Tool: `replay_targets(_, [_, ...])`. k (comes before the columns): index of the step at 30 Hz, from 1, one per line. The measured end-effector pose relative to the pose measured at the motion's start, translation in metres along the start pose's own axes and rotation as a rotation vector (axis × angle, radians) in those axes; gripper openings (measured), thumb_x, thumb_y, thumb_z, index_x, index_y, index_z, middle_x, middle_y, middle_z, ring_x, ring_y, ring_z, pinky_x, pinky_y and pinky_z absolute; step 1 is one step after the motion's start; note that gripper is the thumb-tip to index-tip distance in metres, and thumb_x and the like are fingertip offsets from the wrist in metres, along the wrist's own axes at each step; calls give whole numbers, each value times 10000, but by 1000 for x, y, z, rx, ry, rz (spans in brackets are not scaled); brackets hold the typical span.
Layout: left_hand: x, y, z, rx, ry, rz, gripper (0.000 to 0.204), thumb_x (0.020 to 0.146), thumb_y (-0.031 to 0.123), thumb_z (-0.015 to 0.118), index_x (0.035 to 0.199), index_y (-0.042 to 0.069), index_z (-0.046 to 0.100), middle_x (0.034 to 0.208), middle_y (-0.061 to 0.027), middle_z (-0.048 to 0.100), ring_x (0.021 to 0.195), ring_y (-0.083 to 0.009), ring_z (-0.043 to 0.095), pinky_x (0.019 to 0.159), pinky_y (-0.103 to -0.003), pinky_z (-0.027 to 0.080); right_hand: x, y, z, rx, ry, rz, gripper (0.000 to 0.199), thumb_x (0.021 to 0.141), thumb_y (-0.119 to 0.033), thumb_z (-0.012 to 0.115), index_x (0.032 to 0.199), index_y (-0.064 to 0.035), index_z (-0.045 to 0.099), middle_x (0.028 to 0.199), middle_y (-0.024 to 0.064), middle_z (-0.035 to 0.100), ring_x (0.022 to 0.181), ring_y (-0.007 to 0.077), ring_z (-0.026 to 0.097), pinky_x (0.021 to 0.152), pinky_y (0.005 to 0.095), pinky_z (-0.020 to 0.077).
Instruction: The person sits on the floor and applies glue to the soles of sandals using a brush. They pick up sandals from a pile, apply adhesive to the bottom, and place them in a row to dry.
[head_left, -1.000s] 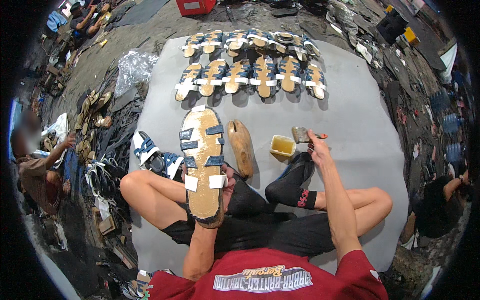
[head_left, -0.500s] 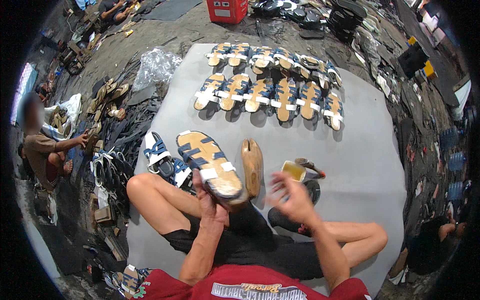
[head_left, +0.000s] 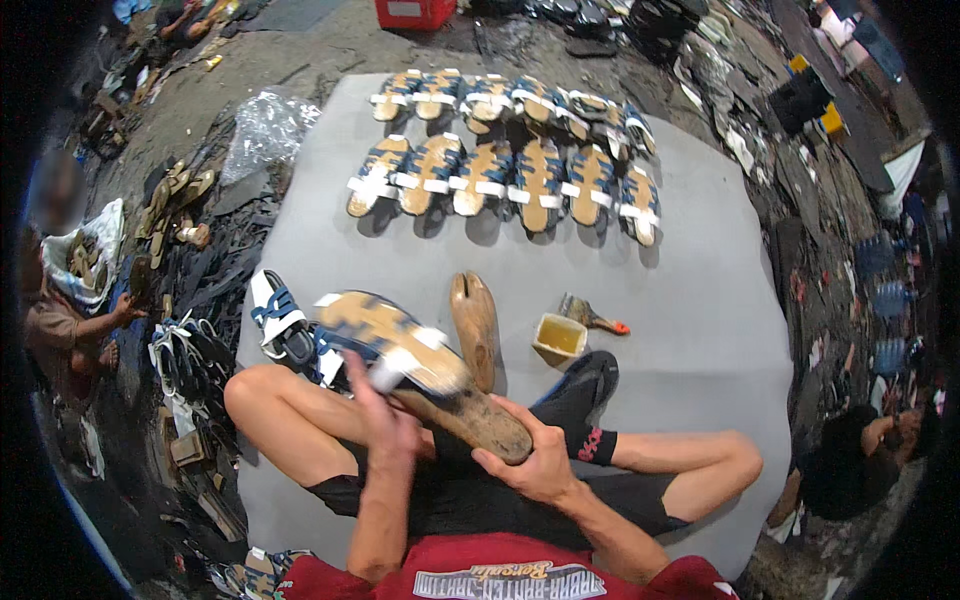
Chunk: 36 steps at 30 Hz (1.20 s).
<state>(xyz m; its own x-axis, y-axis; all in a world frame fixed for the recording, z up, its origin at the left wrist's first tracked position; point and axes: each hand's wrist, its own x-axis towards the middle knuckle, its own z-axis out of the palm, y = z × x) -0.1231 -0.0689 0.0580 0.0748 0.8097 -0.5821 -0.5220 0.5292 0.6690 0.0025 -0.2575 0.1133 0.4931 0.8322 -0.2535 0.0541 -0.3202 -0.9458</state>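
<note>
Over my lap a tan-footbed sandal (head_left: 385,325) with dark blue and white straps is tilted, its front part blurred. A worn wooden shoe last (head_left: 490,425) extends from its near end; how far it runs under the footbed is hidden. My right hand (head_left: 535,455) is closed round the last's bare end. Along the sandal's left side, by a white strap, is my left hand (head_left: 385,420), its fingers smeared by motion. A second wooden last (head_left: 474,330) lies on the grey sheet just beyond.
A small tub of yellowish liquid (head_left: 560,336) and a brush (head_left: 595,315) lie to the right. Rows of similar sandals (head_left: 540,185) stand farther back on the grey sheet (head_left: 690,300). White-and-blue sandals (head_left: 283,318) sit by my left knee. Another person (head_left: 75,320) works at far left.
My right hand has come in from beside the tub and taken hold of the last's end. My left hand has shifted along the sandal's side. The whole view has shifted a little.
</note>
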Motion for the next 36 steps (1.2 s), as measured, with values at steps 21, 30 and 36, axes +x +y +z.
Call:
replay_targets(21, [521, 160, 94, 883, -330, 24, 378, 1091, 283, 605, 1437, 137, 647, 1238, -36, 696, 1143, -186, 621, 952, -448, 530, -21, 37, -30, 386, -49, 496, 835, 892, -371, 833, 1501, 24, 421, 1064, 203, 719, 781, 282, 746, 646, 401, 639])
replay_targets(30, [545, 164, 91, 1021, -149, 10, 456, 990, 396, 618, 1293, 84, 758, 1179, -154, 763, 1060, -299, 696, 929, -404, 528, -7, 55, -64, 646, -243, 610, 766, 878, -341, 881, 1457, -12, 501, 1209, 182, 707, 1076, 292, 720, 916, 429, 601])
replay_targets(36, [411, 205, 75, 1288, -42, 754, 417, 950, 326, 660, 1288, 100, 749, 1079, -187, 790, 986, -231, 729, 883, -377, 555, 46, 1, -29, 895, 97, 371, 929, 867, -521, 787, 1556, -87, 340, 1418, 302, 535, 1149, 488, 674, 650, 551, 697])
